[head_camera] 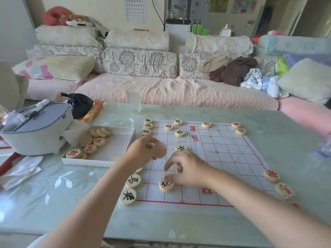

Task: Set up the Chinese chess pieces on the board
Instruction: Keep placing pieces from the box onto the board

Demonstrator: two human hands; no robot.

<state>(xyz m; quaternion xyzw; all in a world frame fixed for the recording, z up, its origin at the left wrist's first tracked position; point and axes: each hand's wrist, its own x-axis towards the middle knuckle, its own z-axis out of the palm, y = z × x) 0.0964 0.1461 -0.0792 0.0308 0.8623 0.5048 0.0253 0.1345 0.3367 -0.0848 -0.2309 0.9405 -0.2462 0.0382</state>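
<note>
A white paper chess board (223, 158) with red lines lies on the glass table. Round cream pieces stand along its edges, black-marked on the left (128, 196) and red-marked on the right (271, 175). My left hand (145, 149) hovers over the board's left edge with a blurred piece (160, 151) in its fingers. My right hand (186, 169) reaches down onto the near left squares, its fingertips on a black-marked piece (166, 184); another piece (179, 170) shows partly under the palm. A white box (116, 140) left of the board holds several loose pieces.
A grey-lidded white appliance (39, 129) stands at the table's left, with a black bag (80, 104) and an orange packet (93, 110) behind it. A clear glass (134, 102) stands at the far edge. Crumpled tissue (21, 169) lies near left. A sofa with cushions runs behind.
</note>
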